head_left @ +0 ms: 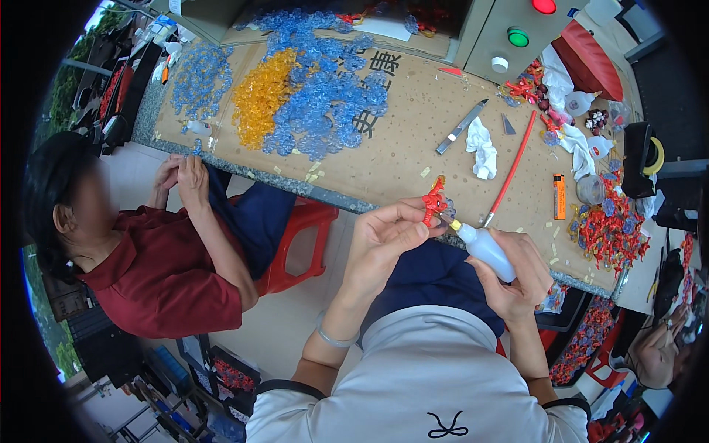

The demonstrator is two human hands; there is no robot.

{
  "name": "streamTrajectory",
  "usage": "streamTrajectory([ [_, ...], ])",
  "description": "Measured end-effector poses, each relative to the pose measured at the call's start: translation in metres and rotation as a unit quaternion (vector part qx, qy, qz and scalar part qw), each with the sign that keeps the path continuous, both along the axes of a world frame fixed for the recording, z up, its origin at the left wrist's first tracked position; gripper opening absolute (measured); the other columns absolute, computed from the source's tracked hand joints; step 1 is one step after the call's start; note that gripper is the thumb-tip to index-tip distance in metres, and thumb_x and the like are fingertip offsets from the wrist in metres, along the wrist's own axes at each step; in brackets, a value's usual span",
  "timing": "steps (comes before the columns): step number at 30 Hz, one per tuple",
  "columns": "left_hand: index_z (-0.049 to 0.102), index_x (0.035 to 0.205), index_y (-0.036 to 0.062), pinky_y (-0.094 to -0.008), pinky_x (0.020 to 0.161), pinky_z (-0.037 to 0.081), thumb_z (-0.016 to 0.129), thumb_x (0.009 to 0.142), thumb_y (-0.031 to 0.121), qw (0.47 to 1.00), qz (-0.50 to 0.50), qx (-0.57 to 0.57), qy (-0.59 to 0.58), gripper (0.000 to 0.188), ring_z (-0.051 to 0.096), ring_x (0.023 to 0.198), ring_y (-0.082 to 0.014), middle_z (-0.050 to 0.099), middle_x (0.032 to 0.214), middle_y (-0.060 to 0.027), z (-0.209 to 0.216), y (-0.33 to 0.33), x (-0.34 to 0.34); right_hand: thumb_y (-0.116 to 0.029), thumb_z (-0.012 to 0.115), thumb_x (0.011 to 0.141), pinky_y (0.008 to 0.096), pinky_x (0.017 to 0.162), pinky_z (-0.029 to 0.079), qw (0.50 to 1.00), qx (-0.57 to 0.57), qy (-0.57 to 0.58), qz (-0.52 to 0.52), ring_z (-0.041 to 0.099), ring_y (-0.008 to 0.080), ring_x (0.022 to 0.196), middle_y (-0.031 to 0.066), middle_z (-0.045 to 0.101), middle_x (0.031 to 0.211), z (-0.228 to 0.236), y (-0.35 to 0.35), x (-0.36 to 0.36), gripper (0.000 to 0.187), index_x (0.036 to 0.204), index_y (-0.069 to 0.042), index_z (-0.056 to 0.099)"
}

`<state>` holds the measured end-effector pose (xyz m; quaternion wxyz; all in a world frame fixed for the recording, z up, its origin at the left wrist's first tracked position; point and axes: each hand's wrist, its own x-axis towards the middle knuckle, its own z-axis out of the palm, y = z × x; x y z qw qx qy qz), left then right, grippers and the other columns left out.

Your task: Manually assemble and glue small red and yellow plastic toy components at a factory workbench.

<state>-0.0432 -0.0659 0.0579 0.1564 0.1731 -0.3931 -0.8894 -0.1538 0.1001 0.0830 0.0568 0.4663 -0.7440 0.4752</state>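
Between the thumb and fingers of my left hand [388, 240] is a small red plastic figure [434, 207], with an orange tip at its top and a clear bluish part beside it. My right hand [521, 277] wraps round a white squeeze bottle [487, 252]. The bottle tilts up to the left, and its yellow-collared nozzle [456, 224] points at the figure's lower part. Whether the tip touches the figure I cannot tell. Both hands are just off the near edge of the cardboard-covered table [413, 148], above my lap.
Heaps of clear blue pieces [332, 96] and amber pieces [262, 96] lie at the far left. A craft knife [461, 127], crumpled tissue [481, 150], red brush [511, 170] and orange box [559, 197] lie ahead. Finished-looking red figures [609, 232] pile up right. A co-worker [162, 266] sits left.
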Motion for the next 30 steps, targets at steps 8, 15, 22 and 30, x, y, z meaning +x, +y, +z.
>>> streamTrajectory([
  [8,0.063,0.094,-0.006,-0.0465,0.095,0.05,0.059,0.088,0.003,1.0,0.001,0.0,0.006,0.012,0.054,0.119,-0.0312,0.062,0.104,-0.0175,0.0,-0.002,0.002,-0.004,0.083,0.062,0.0346,0.063,0.052,1.0,0.003,0.002,0.004,0.064,0.03,0.07,0.0181,0.067,0.08,-0.002,-0.001,0.001,0.043,0.1,0.007,0.065],
  [15,0.063,0.095,-0.0053,-0.0466,0.095,0.05,0.059,0.088,0.004,1.0,-0.006,-0.002,0.007,0.012,0.06,0.108,-0.0268,0.063,0.1,-0.0148,0.002,-0.002,0.002,-0.004,0.083,0.062,0.0344,0.063,0.052,1.0,0.004,0.002,-0.001,0.065,0.0298,0.07,0.0184,0.067,0.08,-0.001,0.0,0.002,0.043,0.099,0.007,0.065],
  [22,0.063,0.094,-0.0052,-0.047,0.095,0.049,0.06,0.088,0.006,1.0,-0.011,-0.007,0.01,0.013,0.057,0.113,-0.0283,0.062,0.104,-0.0156,0.004,0.0,0.001,-0.004,0.083,0.062,0.0341,0.063,0.052,1.0,0.0,0.006,-0.003,0.064,0.0297,0.069,0.0183,0.066,0.08,0.001,0.002,0.002,0.043,0.099,0.007,0.065],
  [30,0.062,0.094,-0.0071,-0.0458,0.094,0.05,0.056,0.088,0.003,1.0,-0.014,0.0,-0.001,0.013,0.055,0.117,-0.0296,0.063,0.103,-0.0163,0.001,0.002,-0.001,-0.002,0.083,0.062,0.0337,0.063,0.052,0.999,0.028,0.017,0.006,0.064,0.029,0.07,0.0179,0.066,0.08,0.015,0.004,-0.001,0.043,0.101,0.006,0.065],
])
